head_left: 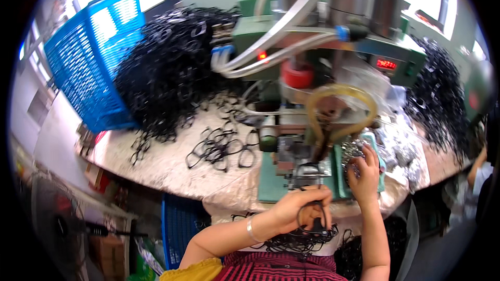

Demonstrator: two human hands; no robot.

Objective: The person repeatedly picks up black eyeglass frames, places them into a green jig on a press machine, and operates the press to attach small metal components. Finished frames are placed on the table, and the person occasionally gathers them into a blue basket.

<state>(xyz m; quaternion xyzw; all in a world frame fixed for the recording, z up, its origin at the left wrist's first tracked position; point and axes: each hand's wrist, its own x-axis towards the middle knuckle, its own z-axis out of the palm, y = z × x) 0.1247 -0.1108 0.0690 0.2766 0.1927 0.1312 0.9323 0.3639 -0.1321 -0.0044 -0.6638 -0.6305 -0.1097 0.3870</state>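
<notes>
My left hand [297,210] is closed in front of the press machine [333,41], just below its metal fixture [305,172]. It grips a thin black looped frame [299,218], which hangs by the fingers and looks like a glasses frame. My right hand [365,174] reaches over a green tray [382,179] of small shiny metal parts [351,151]. Its fingers are bent down onto the parts; whatever lies between the fingertips is too small to make out. More black frames [297,243] lie in a heap on my lap, under the left hand.
A big heap of black frames [177,62] spills from a tilted blue basket [86,67] at the left. Loose frames [224,148] lie left of the machine. Bagged silvery parts [403,150] and another black heap [437,93] stand right. Another person's arm [476,166] shows at the far right.
</notes>
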